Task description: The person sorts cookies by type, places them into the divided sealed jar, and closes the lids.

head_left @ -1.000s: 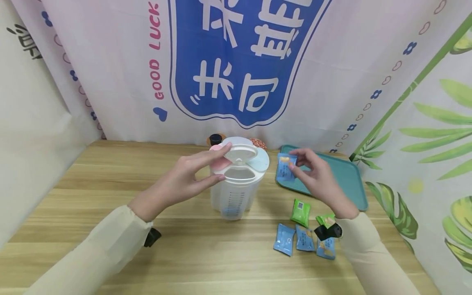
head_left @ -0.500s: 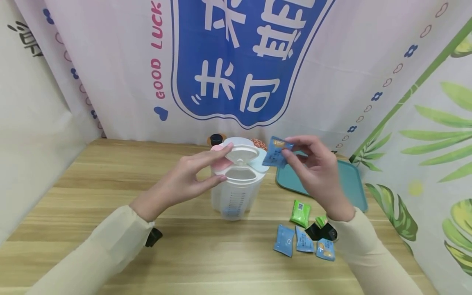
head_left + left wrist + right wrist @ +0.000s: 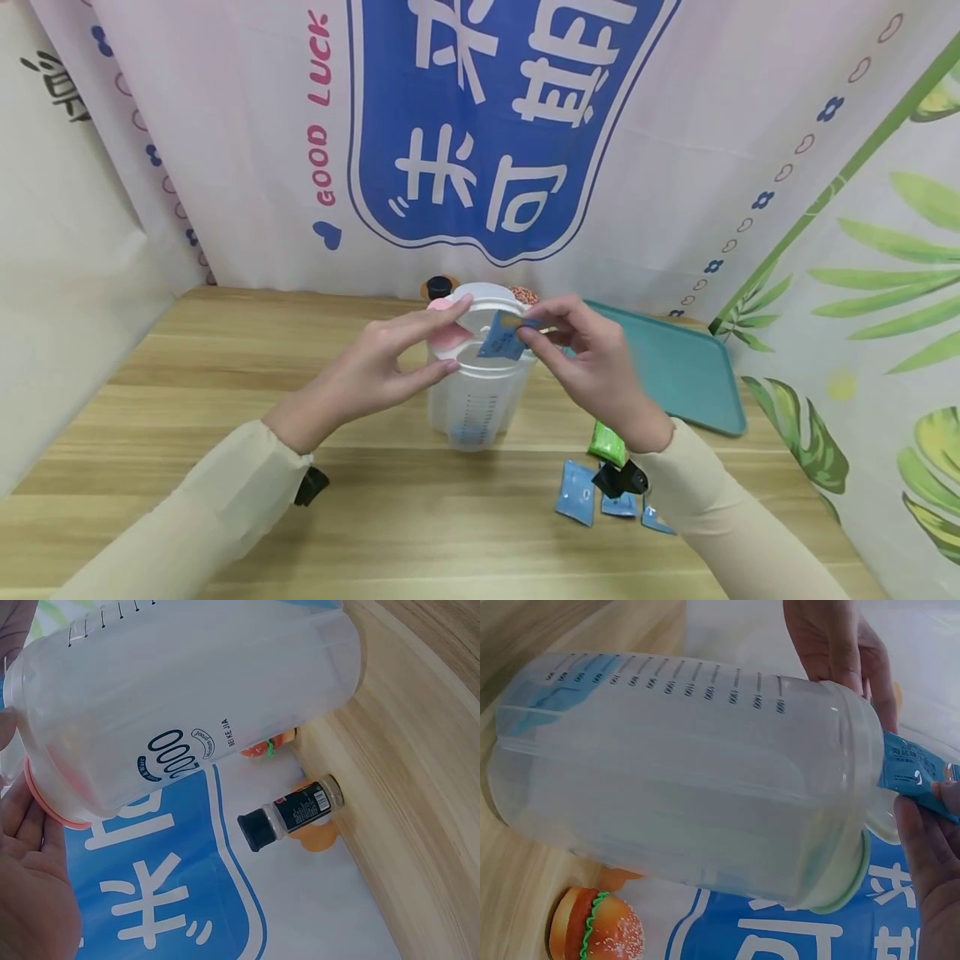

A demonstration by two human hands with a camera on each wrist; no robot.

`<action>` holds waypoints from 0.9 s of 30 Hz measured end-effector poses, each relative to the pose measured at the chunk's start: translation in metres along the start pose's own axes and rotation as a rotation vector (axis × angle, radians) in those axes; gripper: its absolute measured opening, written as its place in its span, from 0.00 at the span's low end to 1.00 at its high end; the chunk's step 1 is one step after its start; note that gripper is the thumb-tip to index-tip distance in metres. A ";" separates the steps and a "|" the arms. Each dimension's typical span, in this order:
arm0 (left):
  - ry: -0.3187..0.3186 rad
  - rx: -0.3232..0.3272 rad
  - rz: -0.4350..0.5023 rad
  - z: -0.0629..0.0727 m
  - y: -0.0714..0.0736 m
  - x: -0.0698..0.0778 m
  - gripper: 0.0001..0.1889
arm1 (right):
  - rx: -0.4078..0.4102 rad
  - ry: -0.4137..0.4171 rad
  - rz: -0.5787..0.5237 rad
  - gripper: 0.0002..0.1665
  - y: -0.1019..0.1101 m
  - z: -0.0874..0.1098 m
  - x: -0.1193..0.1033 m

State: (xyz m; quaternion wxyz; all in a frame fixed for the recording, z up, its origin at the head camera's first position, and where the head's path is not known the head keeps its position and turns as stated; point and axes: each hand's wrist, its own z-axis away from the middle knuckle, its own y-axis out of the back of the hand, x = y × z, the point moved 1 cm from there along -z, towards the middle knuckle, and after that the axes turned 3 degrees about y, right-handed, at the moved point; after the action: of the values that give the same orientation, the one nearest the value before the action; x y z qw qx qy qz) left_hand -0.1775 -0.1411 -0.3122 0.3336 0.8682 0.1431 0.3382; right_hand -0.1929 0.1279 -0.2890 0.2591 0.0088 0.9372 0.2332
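A clear plastic storage container [image 3: 480, 408] with measuring marks stands upright on the table, one flap of its lid raised above an opening. At its top is my left hand [image 3: 367, 362], fingers extended, the index against the raised flap and the thumb at the front rim. My right hand [image 3: 596, 358] pinches a blue snack packet [image 3: 501, 335] between thumb and fingers, over the opening. In the right wrist view that snack packet [image 3: 911, 769] is tilted at the container's mouth. Something blue [image 3: 570, 694] shows through the wall near the bottom of the container.
Several blue packets [image 3: 575, 492] and a green packet [image 3: 607, 443] lie right of the container, partly under my right wrist. A teal tray [image 3: 690, 367] is at the back right. Behind the container are a black-capped spice bottle [image 3: 296, 810] and a toy burger [image 3: 600, 930].
My right hand has carried the blue packet from above the tray leftward to the container's opening. My left hand has stayed at the lid.
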 end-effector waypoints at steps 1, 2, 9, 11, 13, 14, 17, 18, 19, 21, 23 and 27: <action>-0.001 0.001 0.001 0.000 0.000 0.000 0.39 | -0.023 -0.015 0.003 0.14 -0.001 0.000 0.000; 0.000 0.001 0.001 0.000 0.000 0.000 0.39 | -0.046 -0.030 0.004 0.13 -0.002 0.000 0.000; 0.027 -0.015 -0.002 0.000 0.001 0.001 0.40 | -0.156 -0.094 0.014 0.08 -0.004 0.001 0.001; 0.028 -0.017 -0.005 0.000 0.001 0.001 0.40 | -0.175 -0.099 0.018 0.07 -0.003 0.000 0.001; 0.026 -0.017 -0.007 -0.001 0.001 0.001 0.40 | -0.197 -0.105 0.023 0.06 -0.002 0.000 0.001; 0.026 -0.017 -0.009 -0.001 0.001 0.001 0.40 | -0.211 -0.110 0.026 0.06 -0.001 0.000 0.002; 0.017 -0.014 -0.010 -0.002 0.001 0.001 0.39 | -0.251 -0.114 0.053 0.06 0.001 0.000 0.002; 0.015 -0.014 -0.011 -0.002 0.000 0.001 0.39 | -0.267 -0.115 0.067 0.06 0.002 -0.001 0.002; 0.012 -0.013 -0.013 -0.002 0.000 0.001 0.39 | -0.282 -0.116 0.081 0.06 0.002 -0.001 0.002; 0.010 -0.008 -0.016 -0.002 0.000 0.001 0.39 | -0.310 -0.111 0.111 0.05 0.003 -0.001 0.002; 0.012 -0.003 -0.022 -0.002 0.000 0.001 0.39 | -0.333 -0.106 0.125 0.05 0.004 -0.001 0.003; 0.009 0.003 -0.027 -0.001 -0.001 0.000 0.39 | -0.365 -0.088 0.133 0.05 0.004 -0.001 0.003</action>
State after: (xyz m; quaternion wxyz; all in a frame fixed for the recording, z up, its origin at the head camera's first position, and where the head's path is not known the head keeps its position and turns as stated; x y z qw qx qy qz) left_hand -0.1785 -0.1399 -0.3124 0.3361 0.8652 0.1569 0.3374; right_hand -0.1967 0.1319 -0.2881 0.2812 0.0340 0.8645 0.4152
